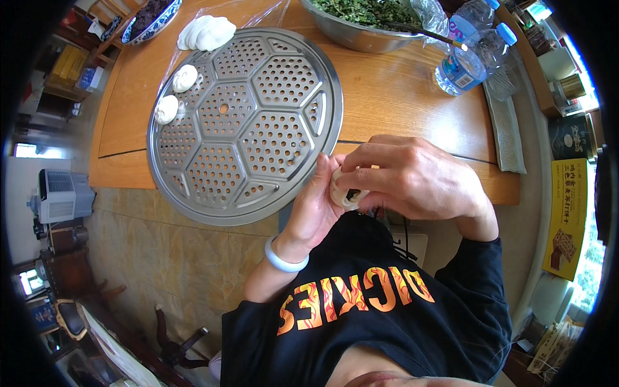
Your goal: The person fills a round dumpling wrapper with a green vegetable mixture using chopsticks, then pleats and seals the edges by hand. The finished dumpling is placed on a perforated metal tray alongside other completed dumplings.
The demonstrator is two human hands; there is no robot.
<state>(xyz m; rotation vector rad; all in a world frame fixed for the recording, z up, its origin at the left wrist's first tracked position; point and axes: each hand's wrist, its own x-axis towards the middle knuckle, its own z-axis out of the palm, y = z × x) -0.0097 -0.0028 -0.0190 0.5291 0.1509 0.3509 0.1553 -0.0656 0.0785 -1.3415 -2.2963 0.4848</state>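
Note:
My left hand [312,208], with a pale bangle at the wrist, cups a partly closed filled bun [340,193] of white dough. Dark filling shows through the opening in its top. The fingers of my right hand [411,176] pinch the dough at its rim; their tips are partly hidden. Left of my hands lies a round perforated metal steamer tray [227,111]. Two pleated buns, one [184,78] above the other [167,110], sit near its left edge. Overlapping white dough wrappers [207,33] lie at the tray's upper left rim, by clear plastic film.
A steel bowl [365,39] of chopped green filling, with a utensil across its rim, stands at the far side of the wooden table [387,87]. Plastic bottles [462,70] stand right of it. A patterned dish [154,22] of dark filling is far left. The tray overhangs the table's near edge.

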